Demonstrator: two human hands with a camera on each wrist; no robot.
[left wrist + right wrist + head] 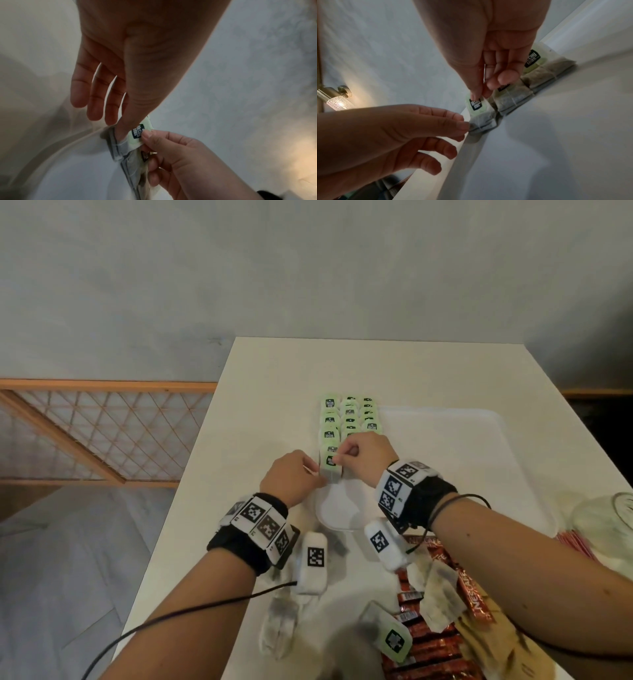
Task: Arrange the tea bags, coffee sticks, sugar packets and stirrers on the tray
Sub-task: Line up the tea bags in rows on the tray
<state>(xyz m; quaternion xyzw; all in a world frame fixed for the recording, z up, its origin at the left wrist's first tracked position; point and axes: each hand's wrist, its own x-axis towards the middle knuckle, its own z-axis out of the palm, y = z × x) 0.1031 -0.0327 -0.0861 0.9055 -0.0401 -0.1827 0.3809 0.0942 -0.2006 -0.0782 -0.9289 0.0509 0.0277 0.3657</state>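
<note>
Loose tea bags [279, 626] are lying near the table's [239, 412] front edge, left of the other supplies.

Left hand [291, 477] is hovering at the tray's [445, 419] left rim, fingers [93, 97] loosely extended and slightly spread, thumb tip touching the lower left edge of the held tea bag [331, 465]; the other fingers are holding nothing.

Held tea bag is standing on the tray's front-left part, at the near end of the rows, green tag upward.

Right hand [364, 455] is pinching that bag's tag between thumb and forefinger, the remaining fingers curled.

Rows of tea bags [349, 417] are sitting along the tray's left side, three across, tags overlapping, running toward the far edge. The rest of the tray is showing bare white.

Coffee sticks [428, 642], red, are piled at the table's front-right area, with more tea bags [442, 594] lying on them.

Red stirrers [575, 542] and a glass jar [606, 515] are resting at the table's right edge.
</note>
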